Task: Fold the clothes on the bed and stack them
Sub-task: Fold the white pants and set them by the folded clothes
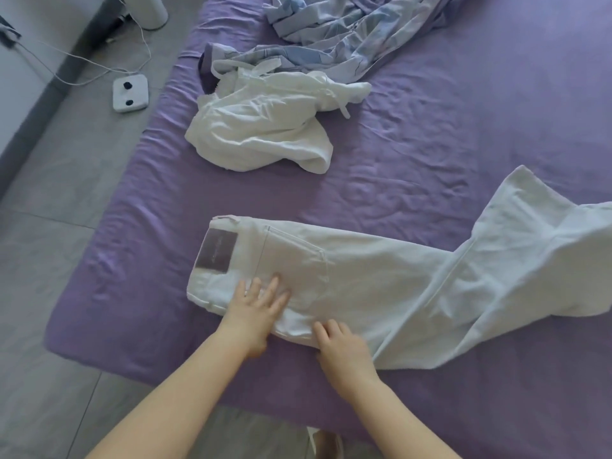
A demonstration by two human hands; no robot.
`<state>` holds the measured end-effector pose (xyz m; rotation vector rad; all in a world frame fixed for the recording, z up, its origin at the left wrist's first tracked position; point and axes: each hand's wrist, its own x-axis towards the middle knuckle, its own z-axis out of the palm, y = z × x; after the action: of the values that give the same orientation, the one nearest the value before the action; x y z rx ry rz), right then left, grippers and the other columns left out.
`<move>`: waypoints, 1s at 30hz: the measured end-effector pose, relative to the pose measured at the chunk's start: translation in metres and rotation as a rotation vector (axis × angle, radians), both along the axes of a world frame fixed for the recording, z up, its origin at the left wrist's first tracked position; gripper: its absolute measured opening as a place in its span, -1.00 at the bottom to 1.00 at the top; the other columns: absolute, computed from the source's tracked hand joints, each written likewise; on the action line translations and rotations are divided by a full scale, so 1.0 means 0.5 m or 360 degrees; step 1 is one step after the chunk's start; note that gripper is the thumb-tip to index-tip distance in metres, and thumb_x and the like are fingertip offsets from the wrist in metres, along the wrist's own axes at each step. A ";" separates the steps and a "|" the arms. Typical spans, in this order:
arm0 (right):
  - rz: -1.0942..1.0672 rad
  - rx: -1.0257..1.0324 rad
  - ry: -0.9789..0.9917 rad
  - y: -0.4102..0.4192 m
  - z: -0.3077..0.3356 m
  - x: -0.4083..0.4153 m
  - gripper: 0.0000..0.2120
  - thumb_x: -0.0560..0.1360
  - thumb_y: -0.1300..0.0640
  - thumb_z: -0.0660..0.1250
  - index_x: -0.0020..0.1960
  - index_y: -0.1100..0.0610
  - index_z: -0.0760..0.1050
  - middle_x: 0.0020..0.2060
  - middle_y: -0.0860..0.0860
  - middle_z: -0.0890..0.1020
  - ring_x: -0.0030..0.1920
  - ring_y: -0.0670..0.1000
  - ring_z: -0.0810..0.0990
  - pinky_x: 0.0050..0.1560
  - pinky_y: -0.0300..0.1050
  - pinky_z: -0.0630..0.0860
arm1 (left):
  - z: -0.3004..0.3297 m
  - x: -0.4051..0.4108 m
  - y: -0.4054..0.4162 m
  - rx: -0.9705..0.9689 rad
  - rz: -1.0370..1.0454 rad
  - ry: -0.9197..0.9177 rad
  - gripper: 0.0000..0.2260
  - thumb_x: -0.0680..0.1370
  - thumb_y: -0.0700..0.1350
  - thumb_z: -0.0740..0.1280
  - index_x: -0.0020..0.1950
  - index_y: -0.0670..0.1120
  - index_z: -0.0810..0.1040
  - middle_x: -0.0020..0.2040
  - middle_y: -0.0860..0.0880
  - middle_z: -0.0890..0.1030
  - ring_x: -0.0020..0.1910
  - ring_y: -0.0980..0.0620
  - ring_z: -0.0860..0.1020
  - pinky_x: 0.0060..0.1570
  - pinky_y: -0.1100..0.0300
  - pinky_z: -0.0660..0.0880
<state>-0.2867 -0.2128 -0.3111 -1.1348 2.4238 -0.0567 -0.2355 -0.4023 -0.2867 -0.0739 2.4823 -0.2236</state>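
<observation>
White jeans [381, 279] lie folded lengthwise across the purple bed [430, 127], waistband with a grey label to the left, legs running right and flaring near the frame's edge. My left hand [256, 309] lies flat with fingers spread on the seat, near the back pocket. At the jeans' near edge my right hand [342, 349] rests just to its right, fingers slightly bent on the fabric. A crumpled white garment [265, 127] with loose straps sits farther back on the bed.
A rumpled blue-and-white patterned sheet [347, 31] is bunched at the bed's far end. On the grey tiled floor to the left lie a white power strip [130, 93] with cables and a white cylinder's base [150, 11]. The bed's near edge runs close to my arms.
</observation>
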 end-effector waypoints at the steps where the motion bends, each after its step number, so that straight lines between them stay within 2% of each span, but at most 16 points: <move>1: -0.0031 -0.0041 -0.0065 0.005 -0.006 -0.005 -0.60 0.43 -0.05 0.37 0.20 0.09 0.45 0.02 0.04 0.53 0.03 0.11 0.51 -0.20 -0.04 0.45 | 0.002 -0.010 0.023 0.0043 0.0224 -0.0091 -0.30 0.47 0.07 0.21 0.55 0.01 -0.01 0.56 -0.15 -0.12 0.50 -0.23 0.00 0.42 -0.19 -0.11; 3: -0.0037 -0.0145 -0.0159 0.013 0.001 -0.020 -0.70 0.51 -0.12 0.25 0.10 0.07 0.49 -0.03 0.04 0.55 0.01 0.12 0.51 -0.19 -0.02 0.45 | 0.002 -0.034 0.073 0.0113 0.0455 0.0065 -0.39 0.47 0.13 0.15 0.47 -0.07 0.18 0.55 -0.18 -0.03 0.51 -0.17 -0.01 0.43 -0.19 -0.16; 4: 0.0018 -0.0199 -0.0094 0.016 0.005 -0.031 -0.76 0.46 -0.10 0.35 -0.04 0.07 0.54 -0.13 0.03 0.57 -0.09 0.11 0.55 -0.26 -0.06 0.46 | -0.001 -0.045 0.098 0.0153 0.0498 0.0167 -0.44 0.50 0.11 0.15 0.44 -0.09 0.22 0.54 -0.18 -0.02 0.51 -0.14 -0.02 0.44 -0.17 -0.14; 6: 0.0142 -0.0198 0.0102 0.026 0.010 -0.059 -0.74 0.15 -0.01 0.58 -0.28 0.04 0.56 -0.32 -0.02 0.57 -0.29 0.07 0.58 -0.35 -0.16 0.47 | -0.016 -0.065 0.145 0.0239 0.0539 0.0278 -0.45 0.56 0.06 0.14 0.50 -0.08 0.10 0.56 -0.17 -0.11 0.53 -0.12 -0.10 0.45 -0.16 -0.12; 7: 0.0128 -0.0207 0.0189 0.032 0.011 -0.079 -0.71 0.05 0.04 0.59 -0.30 0.04 0.57 -0.33 -0.02 0.57 -0.31 0.06 0.58 -0.31 -0.17 0.50 | -0.026 -0.073 0.165 0.0277 0.0503 0.0283 -0.44 0.59 0.04 0.12 0.54 -0.06 0.03 0.56 -0.15 -0.17 0.53 -0.12 -0.14 0.45 -0.15 -0.13; 10: 0.0142 -0.0228 0.0337 0.063 0.002 -0.134 -0.66 0.04 0.07 0.58 -0.21 0.05 0.63 -0.28 -0.03 0.61 -0.25 0.05 0.61 -0.15 -0.10 0.57 | -0.051 -0.092 0.219 0.0394 0.0432 0.0233 -0.45 0.59 0.00 0.11 0.55 -0.06 0.03 0.57 -0.12 -0.15 0.53 -0.11 -0.19 0.45 -0.15 -0.17; 15: 0.0343 -0.0206 0.0464 0.157 0.003 -0.215 -0.74 0.13 0.13 0.55 -0.19 0.07 0.63 -0.22 0.00 0.62 -0.16 0.08 0.63 0.06 0.14 0.56 | -0.058 -0.130 0.308 0.0552 0.0411 0.0304 -0.49 0.59 0.00 0.10 0.51 -0.10 0.11 0.57 -0.12 -0.03 0.54 -0.06 -0.13 0.46 -0.08 -0.17; 18: 0.0239 -0.0184 0.0496 0.235 0.026 -0.267 -0.75 0.15 0.15 0.57 -0.21 0.11 0.61 -0.14 0.05 0.65 -0.07 0.09 0.65 0.08 0.16 0.54 | -0.046 -0.175 0.377 0.0699 0.0314 0.0325 -0.50 0.62 0.06 0.07 0.52 -0.10 0.14 0.57 -0.12 -0.01 0.54 -0.06 -0.10 0.47 -0.03 -0.13; 22: 0.0149 0.0029 0.0587 0.344 0.054 -0.333 -0.51 0.12 0.17 0.59 0.04 0.17 0.63 0.04 0.10 0.65 0.08 0.10 0.64 0.10 0.31 0.48 | -0.030 -0.240 0.469 0.0740 0.0214 0.0343 -0.49 0.63 0.00 0.11 0.53 -0.15 0.10 0.57 -0.13 -0.08 0.54 -0.07 -0.11 0.47 -0.02 -0.08; 24: 0.0123 0.0195 0.0643 0.391 0.071 -0.363 -0.57 0.15 0.11 0.59 -0.01 0.20 0.64 -0.10 0.09 0.67 -0.02 0.10 0.66 0.12 0.39 0.43 | -0.026 -0.265 0.509 0.0742 0.0194 0.0360 -0.52 0.63 -0.04 0.11 0.52 -0.12 0.12 0.56 -0.15 -0.12 0.54 -0.09 -0.13 0.47 -0.05 -0.09; 26: 0.0175 0.0255 0.0734 0.434 0.086 -0.376 -0.84 0.31 0.08 0.44 -0.24 0.19 0.61 -0.36 0.05 0.59 -0.22 0.10 0.63 0.14 0.42 0.41 | -0.023 -0.284 0.550 0.0708 0.0128 0.0333 -0.57 0.63 -0.04 0.10 0.49 -0.12 0.19 0.56 -0.16 -0.05 0.54 -0.11 -0.12 0.46 -0.12 -0.14; 28: 0.0221 0.0307 0.0728 0.466 0.093 -0.376 -0.79 0.37 0.08 0.31 -0.38 0.16 0.57 -0.48 0.02 0.51 -0.33 0.08 0.57 0.15 0.37 0.45 | -0.020 -0.298 0.589 0.0664 0.0069 0.0291 -0.62 0.63 -0.04 0.10 0.42 -0.14 0.31 0.54 -0.16 0.09 0.54 -0.11 -0.07 0.44 -0.20 -0.22; 30: 0.0153 0.0357 0.0642 0.486 0.096 -0.365 -0.81 0.26 0.07 0.45 -0.45 0.13 0.54 -0.52 0.01 0.51 -0.38 0.08 0.55 0.05 0.22 0.55 | -0.018 -0.305 0.630 0.0648 0.0056 0.0220 -0.63 0.62 0.00 0.13 0.37 -0.14 0.37 0.44 -0.14 0.29 0.50 -0.12 0.09 0.45 -0.18 -0.16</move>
<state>-0.4691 0.0302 -0.2631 -1.2501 2.6259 0.5077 -0.3879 -0.0874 -0.2955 0.0392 2.6100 0.3125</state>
